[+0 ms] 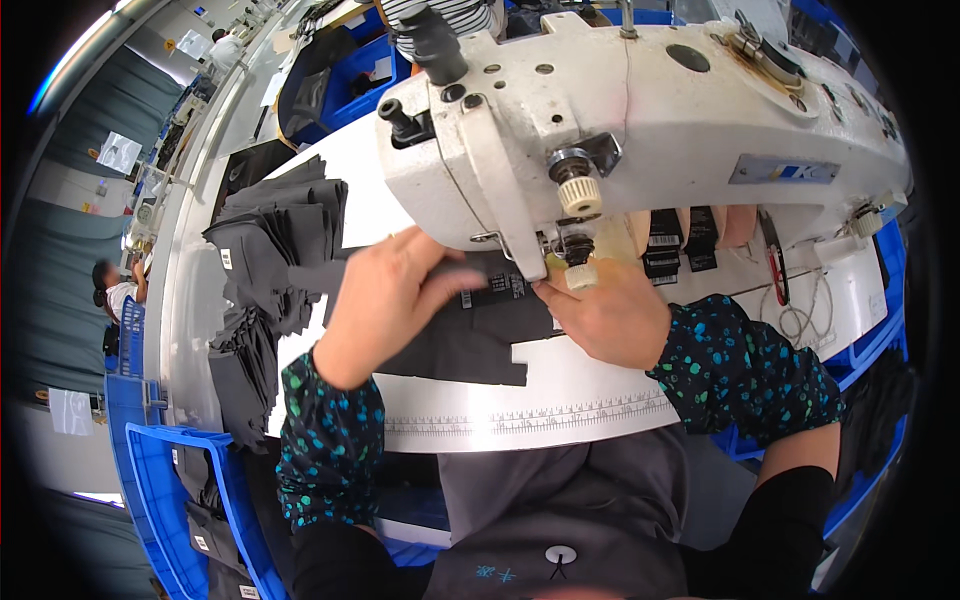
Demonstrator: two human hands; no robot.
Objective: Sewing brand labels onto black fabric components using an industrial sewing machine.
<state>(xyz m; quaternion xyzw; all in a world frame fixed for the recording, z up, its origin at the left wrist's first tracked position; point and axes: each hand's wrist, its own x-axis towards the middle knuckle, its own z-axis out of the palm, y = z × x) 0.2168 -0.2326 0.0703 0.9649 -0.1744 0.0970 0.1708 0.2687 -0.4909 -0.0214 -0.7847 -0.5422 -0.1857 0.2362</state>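
My left hand [385, 300] is at the dark grey fabric left of the sewing machine's [680, 120] needle area, fingers curled over it, thumb stretched rightward, some fingertips hidden. My right hand [610, 315] is right beside the needle mechanism [575, 255], fingertips closed on the fabric near the presser foot. A dark grey fabric panel [450, 355] with a printed label [495, 290] lies under and between both hands on the white worktop [590, 390], above a printed ruler strip [530, 415].
Stacked grey pieces [265, 240] lie left; dark labelled strips [665, 240], red-handled snips [775, 255] and thread lie right. Blue bins [140, 470] edge the lower left, another bin [355, 85] stands behind. Other people [120, 300] sit at far left and behind.
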